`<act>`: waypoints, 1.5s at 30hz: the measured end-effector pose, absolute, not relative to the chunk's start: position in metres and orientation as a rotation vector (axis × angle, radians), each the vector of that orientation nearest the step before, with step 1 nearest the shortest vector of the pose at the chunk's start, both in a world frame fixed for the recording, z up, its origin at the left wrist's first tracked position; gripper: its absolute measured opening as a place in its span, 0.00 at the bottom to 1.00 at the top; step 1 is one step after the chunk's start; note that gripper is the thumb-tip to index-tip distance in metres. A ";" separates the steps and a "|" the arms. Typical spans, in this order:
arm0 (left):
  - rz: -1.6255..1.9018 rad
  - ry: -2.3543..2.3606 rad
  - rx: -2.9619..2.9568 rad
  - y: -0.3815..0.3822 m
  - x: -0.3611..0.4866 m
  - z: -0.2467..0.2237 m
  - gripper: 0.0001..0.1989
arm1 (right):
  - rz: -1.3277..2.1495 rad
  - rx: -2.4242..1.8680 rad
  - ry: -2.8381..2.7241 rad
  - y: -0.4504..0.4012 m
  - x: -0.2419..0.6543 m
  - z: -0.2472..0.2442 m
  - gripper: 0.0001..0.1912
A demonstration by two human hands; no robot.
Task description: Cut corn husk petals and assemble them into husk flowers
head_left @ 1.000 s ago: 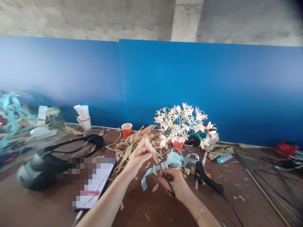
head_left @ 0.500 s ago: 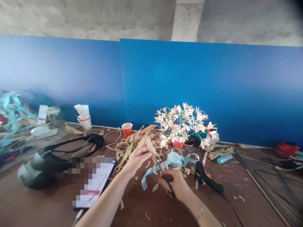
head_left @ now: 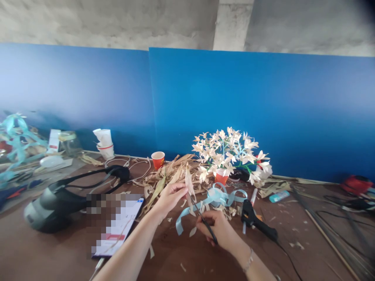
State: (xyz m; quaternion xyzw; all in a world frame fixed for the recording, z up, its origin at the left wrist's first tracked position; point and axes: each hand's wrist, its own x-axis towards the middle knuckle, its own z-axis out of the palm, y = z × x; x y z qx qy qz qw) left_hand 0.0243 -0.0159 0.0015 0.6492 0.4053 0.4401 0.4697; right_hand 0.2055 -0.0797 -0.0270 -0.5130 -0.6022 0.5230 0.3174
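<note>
A pale piece of corn husk is pinched upright between the thumb and fingers of my left hand. My right hand is closed on dark-handled scissors, whose blades point up and left to the husk's lower end. Whether the blades touch the husk is hard to make out. Behind my hands lies a pile of dry corn husks. Light blue ribbon curls on the table beyond the scissors. A bunch of cream husk flowers stands in a red paper cup.
A black glue gun with a cord lies right of my right hand. Left of my forearm are a phone and a black headset. An orange cup stands behind. Husk scraps litter the brown table.
The husk piece in my left hand stands more upright and has shifted slightly right. Both hands stay nearly in place, the scissors still in my right hand.
</note>
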 end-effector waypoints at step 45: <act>1.171 0.970 1.415 -0.016 0.024 0.008 0.10 | 1.432 -1.322 -1.667 -0.078 0.209 -0.029 0.08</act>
